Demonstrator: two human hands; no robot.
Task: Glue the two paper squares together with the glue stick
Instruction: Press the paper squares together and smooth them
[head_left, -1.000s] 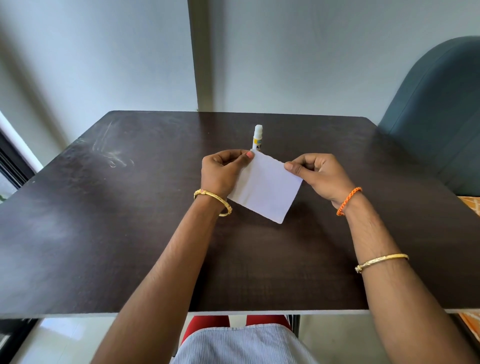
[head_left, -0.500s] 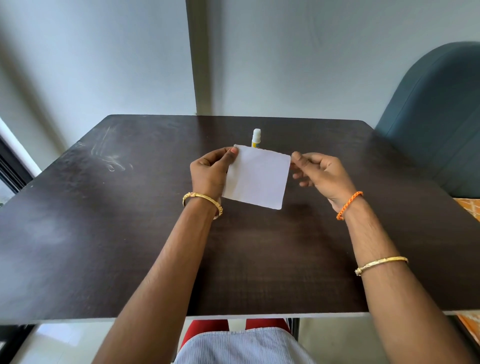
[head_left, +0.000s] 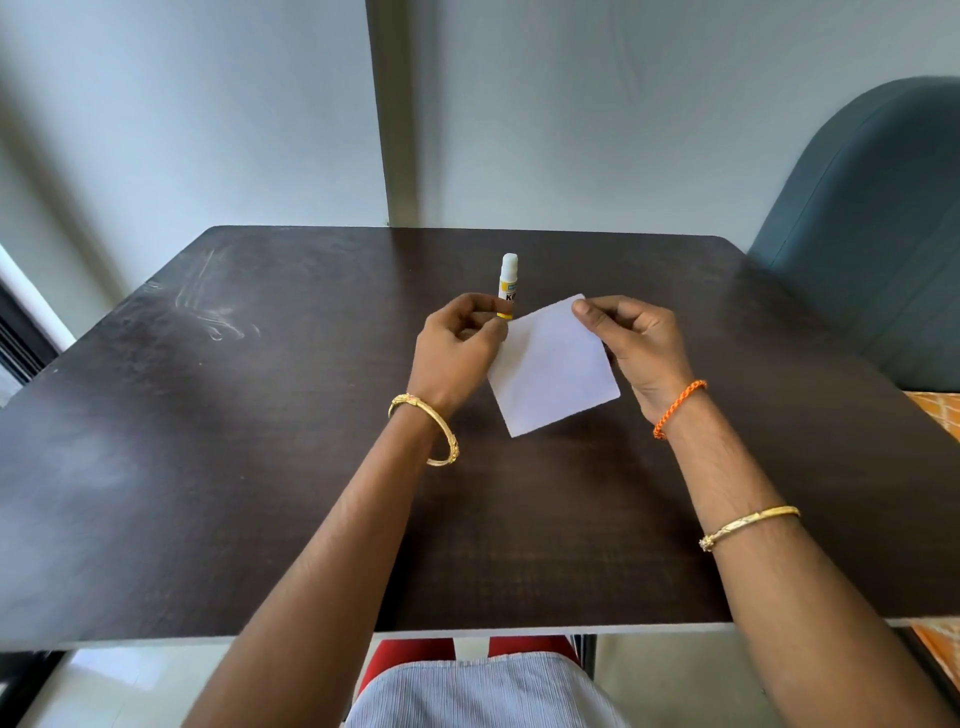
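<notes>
A dark brown wooden table (head_left: 218, 467) fills the middle; a teal padded chair (head_left: 872, 249) stands at two o'clock.

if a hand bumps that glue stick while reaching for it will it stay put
Probably not: the glue stick stands upright, tall and narrow, so it likely tips. Once down, its round body would probably roll on the smooth table.

White paper (head_left: 553, 371), white-and-yellow glue stick (head_left: 508, 283), dark brown table (head_left: 208, 467), orange braided wristband (head_left: 678, 408).
</notes>
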